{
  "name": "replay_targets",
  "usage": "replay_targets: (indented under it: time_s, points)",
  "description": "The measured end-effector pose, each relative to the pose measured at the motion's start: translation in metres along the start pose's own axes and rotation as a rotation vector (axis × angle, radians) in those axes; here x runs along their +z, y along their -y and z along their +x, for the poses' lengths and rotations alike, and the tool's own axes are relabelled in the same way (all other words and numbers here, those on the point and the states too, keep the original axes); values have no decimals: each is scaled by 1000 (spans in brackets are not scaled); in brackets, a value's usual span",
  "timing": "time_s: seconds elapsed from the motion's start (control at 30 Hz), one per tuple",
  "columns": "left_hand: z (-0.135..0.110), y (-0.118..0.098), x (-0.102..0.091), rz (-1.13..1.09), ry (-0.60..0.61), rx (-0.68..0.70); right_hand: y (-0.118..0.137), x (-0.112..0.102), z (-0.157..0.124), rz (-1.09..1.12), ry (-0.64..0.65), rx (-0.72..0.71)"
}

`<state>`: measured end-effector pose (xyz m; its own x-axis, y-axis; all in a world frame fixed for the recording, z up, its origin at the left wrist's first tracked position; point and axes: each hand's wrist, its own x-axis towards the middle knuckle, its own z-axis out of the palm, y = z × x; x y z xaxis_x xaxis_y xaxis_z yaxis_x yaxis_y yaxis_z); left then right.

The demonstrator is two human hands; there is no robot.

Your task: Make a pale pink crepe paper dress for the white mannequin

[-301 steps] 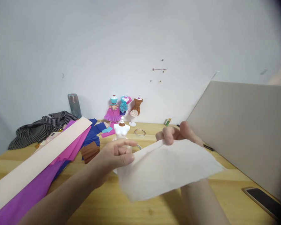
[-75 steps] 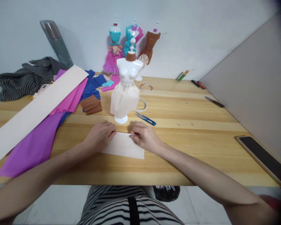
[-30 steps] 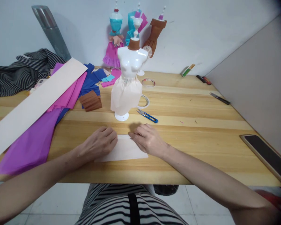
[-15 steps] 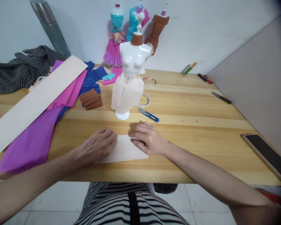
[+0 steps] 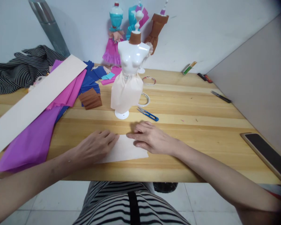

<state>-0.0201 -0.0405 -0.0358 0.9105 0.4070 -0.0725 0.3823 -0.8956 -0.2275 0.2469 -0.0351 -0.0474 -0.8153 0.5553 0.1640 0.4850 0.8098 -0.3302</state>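
Note:
A pale cream sheet of paper point(image 5: 127, 149) lies on the table in front of me, its far edge under my fingertips. My left hand point(image 5: 97, 146) rests over its left part, fingers stretched forward and lying on it. From the other side, my right hand point(image 5: 151, 137) touches the far edge with the index finger extended. The right thumb sits apart on the sheet, and the other fingers are bent. Just beyond the hands stands a white mannequin point(image 5: 132, 57) with a brown neck band and a gathered cream skirt point(image 5: 126, 93).
Blue thread snips point(image 5: 148, 114) and a tape roll point(image 5: 145, 99) lie beside the mannequin. A long cream strip point(image 5: 37, 103) covers purple sheets point(image 5: 32, 143) at left, near brown pieces point(image 5: 91, 98). A phone point(image 5: 267, 156) lies at right. Dressed mannequins point(image 5: 113, 50) stand along the wall.
My left fingers have reached slightly forward and right along the sheet's far edge. My right index finger has stretched out leftward, bringing the fingertips of both hands closer together.

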Motion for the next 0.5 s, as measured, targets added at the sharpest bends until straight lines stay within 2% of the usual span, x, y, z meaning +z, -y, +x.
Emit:
replay_targets:
  time_s: [0.27, 0.37, 0.5]
  points:
    - [-18, 10, -4, -164, 59, -32, -3, 0, -13, -29, -3, 4]
    - [-17, 14, -7, -291, -50, -66, 0, 0, -13, -82, -2, 14]
    - [-5, 9, 5, -469, -211, 80, 4, 2, -12, -177, -36, -12]
